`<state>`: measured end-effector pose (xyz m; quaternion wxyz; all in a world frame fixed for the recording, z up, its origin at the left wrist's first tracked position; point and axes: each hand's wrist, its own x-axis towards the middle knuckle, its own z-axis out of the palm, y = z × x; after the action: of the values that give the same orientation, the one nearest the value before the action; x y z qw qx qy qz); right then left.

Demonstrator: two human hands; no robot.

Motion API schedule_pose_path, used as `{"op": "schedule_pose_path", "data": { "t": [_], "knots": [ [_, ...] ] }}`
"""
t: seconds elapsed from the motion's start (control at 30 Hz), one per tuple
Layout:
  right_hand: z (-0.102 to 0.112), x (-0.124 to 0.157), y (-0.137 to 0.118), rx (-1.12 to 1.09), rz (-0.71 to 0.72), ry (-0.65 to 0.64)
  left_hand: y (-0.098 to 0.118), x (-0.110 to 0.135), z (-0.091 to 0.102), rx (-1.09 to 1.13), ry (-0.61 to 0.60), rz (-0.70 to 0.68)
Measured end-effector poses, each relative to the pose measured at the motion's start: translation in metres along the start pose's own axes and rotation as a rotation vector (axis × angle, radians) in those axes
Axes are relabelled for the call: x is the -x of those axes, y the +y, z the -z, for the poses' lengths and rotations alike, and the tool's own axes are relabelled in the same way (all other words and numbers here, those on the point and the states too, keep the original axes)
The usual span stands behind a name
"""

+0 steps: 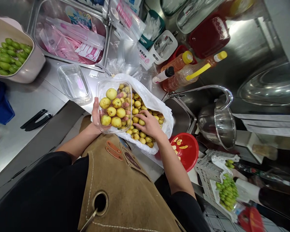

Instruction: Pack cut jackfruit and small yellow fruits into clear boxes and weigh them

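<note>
My left hand supports a clear plastic container from beneath, its fingers showing through the base. Several small yellow fruits with brown specks lie inside. Just to the right, a white plastic bag lies wide open, full of the same kind of fruit. My right hand reaches into that bag, fingers curled over a yellow fruit; the fingertips are partly hidden among the others. The container's right side overlaps the bag's opening.
An open clear container stands on the steel counter at left, near a beige bowl of green grapes. Packaging fills a sink. Right of the bag are a red basin with yellow pieces, a faucet and sauce bottles.
</note>
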<state>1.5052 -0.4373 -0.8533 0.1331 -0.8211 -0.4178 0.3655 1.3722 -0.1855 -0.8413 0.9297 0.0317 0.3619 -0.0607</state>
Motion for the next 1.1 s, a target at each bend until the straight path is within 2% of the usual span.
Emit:
{"op": "schedule_pose_path", "data": {
  "t": [0.1,0.2,0.3,0.37,0.47,0.53,0.6,0.73,0.87,0.97,1.1],
  "knots": [
    [0.026,0.0,-0.017,-0.06,-0.008,0.247,0.002,0.001,-0.005,0.003,0.013,-0.006],
    [0.058,-0.013,-0.056,-0.107,0.019,0.51,0.003,0.002,-0.009,-0.019,0.023,-0.015],
    [0.076,-0.039,-0.098,-0.096,0.048,0.606,0.003,0.003,-0.009,-0.062,0.044,-0.024],
    [0.078,-0.059,-0.115,-0.064,0.057,0.588,0.002,0.002,-0.006,-0.085,0.051,-0.031],
    [0.075,-0.078,-0.124,-0.015,0.052,0.535,0.0,0.0,0.0,-0.106,0.034,-0.052],
    [0.076,-0.08,-0.125,0.002,0.028,0.533,0.0,-0.002,0.004,-0.11,0.008,-0.062],
    [0.082,-0.075,-0.13,-0.012,0.032,0.585,-0.001,-0.003,0.006,-0.096,-0.006,-0.069],
    [0.089,-0.064,-0.152,-0.097,0.118,0.634,-0.002,-0.003,0.004,-0.039,0.032,-0.074],
    [0.078,-0.069,-0.163,-0.135,0.242,0.497,0.0,-0.002,-0.001,0.036,0.072,-0.097],
    [0.068,-0.074,-0.163,-0.063,0.22,0.366,0.002,-0.003,-0.003,0.058,0.089,-0.139],
    [0.058,-0.069,-0.162,-0.03,0.241,0.347,0.0,-0.005,-0.001,0.046,0.056,-0.165]
  ]
}}
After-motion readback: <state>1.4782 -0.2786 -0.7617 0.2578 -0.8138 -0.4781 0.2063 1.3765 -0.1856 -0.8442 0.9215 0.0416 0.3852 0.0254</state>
